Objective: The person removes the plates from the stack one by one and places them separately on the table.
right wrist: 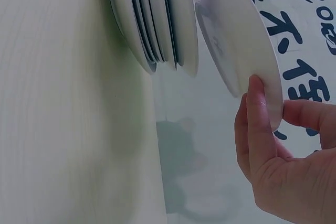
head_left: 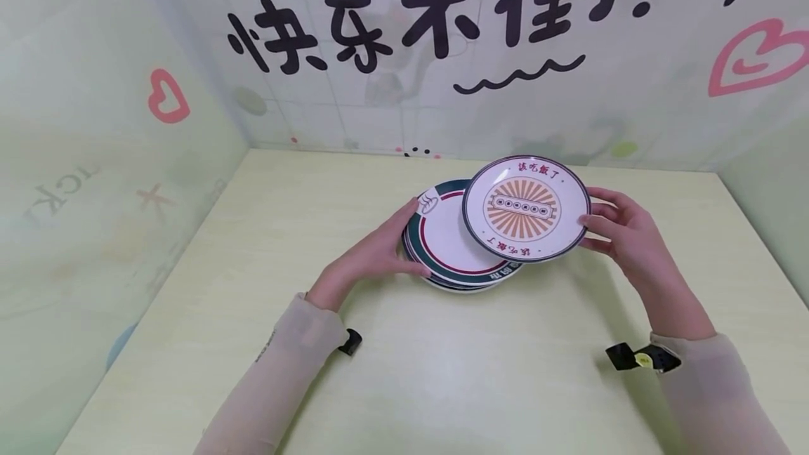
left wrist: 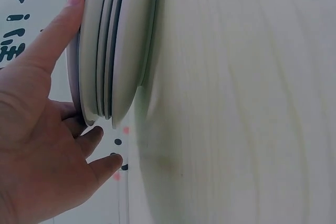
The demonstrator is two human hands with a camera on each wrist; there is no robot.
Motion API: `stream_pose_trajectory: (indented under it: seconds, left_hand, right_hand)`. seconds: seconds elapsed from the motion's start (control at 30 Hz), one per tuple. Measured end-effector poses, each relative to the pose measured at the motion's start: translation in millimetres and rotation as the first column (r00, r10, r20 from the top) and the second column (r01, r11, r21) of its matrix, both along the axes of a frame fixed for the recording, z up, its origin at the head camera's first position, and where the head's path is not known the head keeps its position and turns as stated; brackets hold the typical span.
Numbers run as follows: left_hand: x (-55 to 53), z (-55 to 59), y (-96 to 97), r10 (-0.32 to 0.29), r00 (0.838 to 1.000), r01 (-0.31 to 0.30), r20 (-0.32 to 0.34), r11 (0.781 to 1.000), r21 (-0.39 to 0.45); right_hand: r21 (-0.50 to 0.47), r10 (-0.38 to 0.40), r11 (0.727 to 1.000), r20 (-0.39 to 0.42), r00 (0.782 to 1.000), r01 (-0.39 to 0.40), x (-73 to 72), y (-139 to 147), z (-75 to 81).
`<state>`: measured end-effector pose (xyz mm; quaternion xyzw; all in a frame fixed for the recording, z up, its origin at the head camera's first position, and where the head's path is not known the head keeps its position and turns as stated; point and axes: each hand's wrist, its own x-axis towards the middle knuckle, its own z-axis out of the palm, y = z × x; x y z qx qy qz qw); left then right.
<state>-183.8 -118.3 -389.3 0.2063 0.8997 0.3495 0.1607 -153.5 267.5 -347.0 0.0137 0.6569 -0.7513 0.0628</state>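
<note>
A small white plate (head_left: 521,209) with orange rays, red characters and a dark rim is raised at the right, tilted above a stack. My right hand (head_left: 622,230) pinches its right edge, thumb on the face and fingers beneath. The right wrist view shows the plate's pale underside (right wrist: 247,40) apart from the stack. On top of the stack of plates (left wrist: 107,51) lies a green-rimmed plate (head_left: 451,234) with a red ring, partly covered by the raised one. My left hand (head_left: 379,248) spans the stack's left side, thumb at the near rim and fingers at the far side.
The stack stands on a pale wood-grain table (head_left: 474,378), near its back edge. A white wall (head_left: 354,111) with large black characters rises behind, and side walls flank the table. Each wrist wears a black strap (head_left: 657,358).
</note>
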Motion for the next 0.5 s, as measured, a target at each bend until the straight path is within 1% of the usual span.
stream_pose_trajectory:
  seconds: [0.17,0.33,0.5]
  left_hand:
    - [-0.8,-1.0,-0.5,0.001,1.0,-0.001,-0.002,1.0,0.003]
    - [-0.7,-1.4,-0.4,0.003,1.0,-0.003,0.0,1.0,0.003]
    - [-0.1,-0.5,0.0,0.001,1.0,-0.001,0.001,1.0,0.0]
  right_hand:
    - [-0.03,-0.016,0.999,-0.013,1.0,0.016,-1.0,4.4,0.3]
    - [-0.087,-0.032,0.996,-0.029,0.999,0.029,-1.0,8.8,0.5]
    - [-0.101,-0.061,0.993,-0.025,0.998,0.059,0.2,13.9,0.6]
